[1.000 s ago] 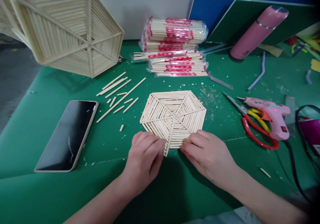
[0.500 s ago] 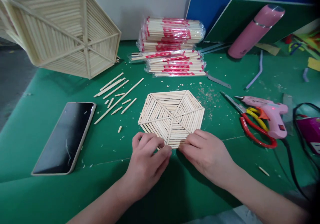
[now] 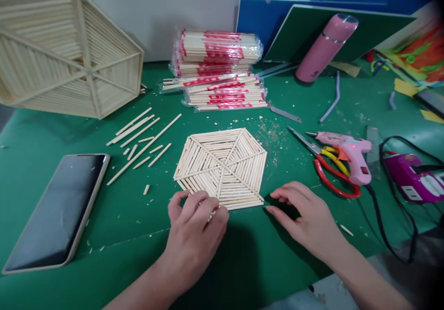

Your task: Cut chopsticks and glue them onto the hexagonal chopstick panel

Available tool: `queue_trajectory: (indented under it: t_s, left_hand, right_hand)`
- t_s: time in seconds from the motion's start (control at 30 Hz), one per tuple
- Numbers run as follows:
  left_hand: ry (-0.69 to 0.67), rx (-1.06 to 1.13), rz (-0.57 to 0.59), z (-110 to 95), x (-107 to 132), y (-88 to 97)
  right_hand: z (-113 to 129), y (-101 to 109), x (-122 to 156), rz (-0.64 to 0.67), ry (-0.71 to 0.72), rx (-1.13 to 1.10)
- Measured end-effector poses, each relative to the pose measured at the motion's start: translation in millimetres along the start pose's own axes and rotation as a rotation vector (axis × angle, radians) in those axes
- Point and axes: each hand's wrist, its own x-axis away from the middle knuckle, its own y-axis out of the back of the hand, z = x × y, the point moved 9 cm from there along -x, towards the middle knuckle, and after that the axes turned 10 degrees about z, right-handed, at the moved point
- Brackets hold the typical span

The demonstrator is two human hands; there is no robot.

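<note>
A hexagonal panel of wooden sticks (image 3: 223, 166), with crossing spokes, lies flat on the green table. My left hand (image 3: 197, 224) is closed over its near left edge; the curled fingers hide that corner, and sticks show between them. Just right of the panel's near right corner is my right hand (image 3: 305, 215), thumb and fingers apart with nothing between them. Loose sticks and cut pieces (image 3: 144, 149) lie left of the panel.
At the left are a phone (image 3: 57, 213) and a larger hexagonal stick structure (image 3: 88, 72). Wrapped stick bundles (image 3: 222, 65) and a pink bottle (image 3: 326, 49) stand behind. To the right lie scissors (image 3: 338, 178), a pink glue gun (image 3: 354, 153), its cord and a purple device (image 3: 416, 178).
My right hand has come off the panel's near edge, moved right and opened. My left hand stays at the near left edge. The view has shifted right.
</note>
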Motion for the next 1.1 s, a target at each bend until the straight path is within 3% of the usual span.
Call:
queue_trajectory:
  t_s: [0.27, 0.67, 0.93, 1.1]
  left_hand:
    - [-0.052, -0.099, 0.000, -4.5, -4.7, -1.8]
    - [-0.096, -0.181, 0.034, -4.3, 7.8, -11.2]
    - [-0.059, -0.215, 0.059, -4.4, 7.4, -11.4]
    - [-0.104, -0.291, 0.046, -14.9, 5.3, -9.8]
  right_hand:
    - [3.7, -8.4, -3.8, 0.012, 0.039, 0.012]
    - [3.9, -8.8, -7.9, 0.036, 0.058, -0.043]
    - [2.2, -10.2, -8.5, 0.056, 0.045, -0.051]
    - [3.4, -7.9, -10.3, 0.048, 0.057, -0.043]
